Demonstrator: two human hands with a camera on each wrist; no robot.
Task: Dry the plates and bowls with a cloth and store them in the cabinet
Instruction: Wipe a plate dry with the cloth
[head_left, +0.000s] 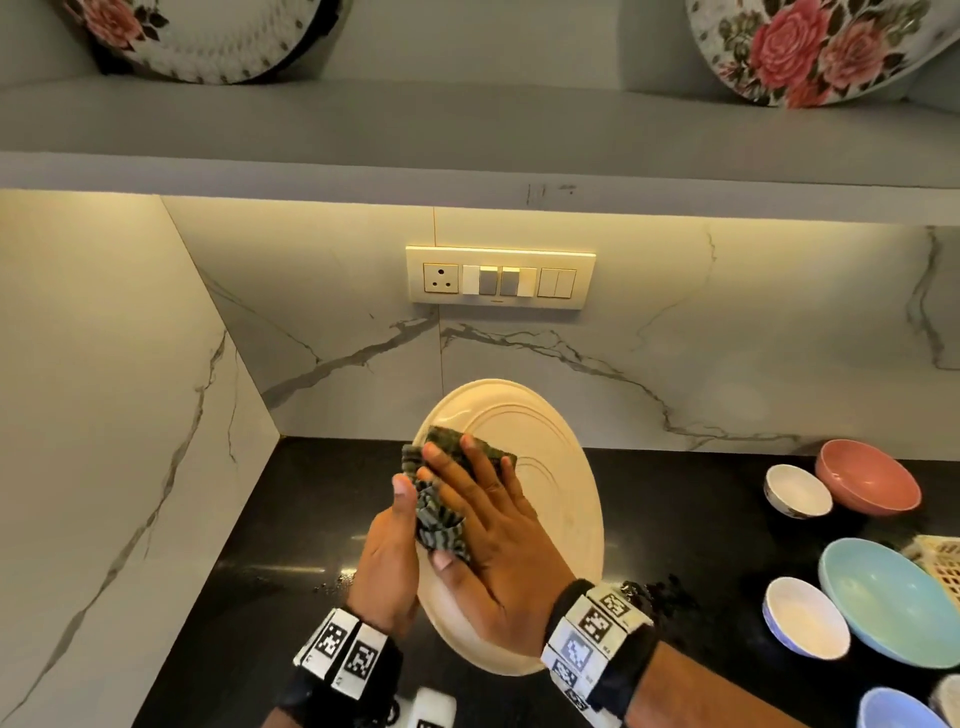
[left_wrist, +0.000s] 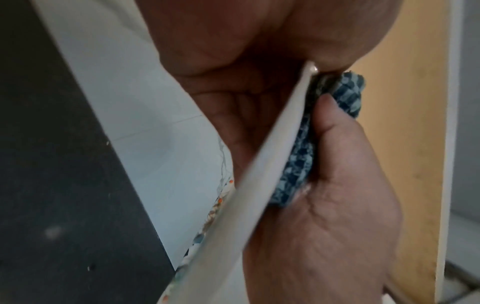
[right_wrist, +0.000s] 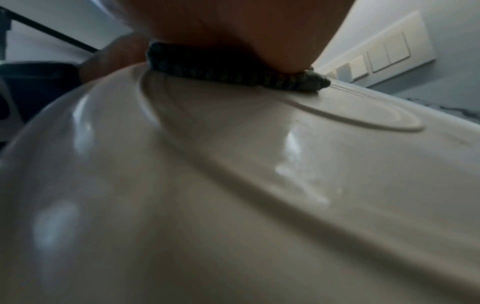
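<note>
our right hand (head_left: 488, 545) lies flat, fingers straight, pressing the bunched checked cloth (head_left: 441, 499) against the plate (head_left: 561, 499). our left hand (head_left: 387, 561) grips the plate's left rim, thumb in front on the cloth, fingers behind. the plate is held tilted above the black counter (head_left: 218, 597), bowls (head_left: 883, 597) well to the right.

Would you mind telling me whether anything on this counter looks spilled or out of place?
Only a small scatter of water droplets on the black counter, just left of the left hand. The bowls at right sit upright; nothing looks damaged.
</note>
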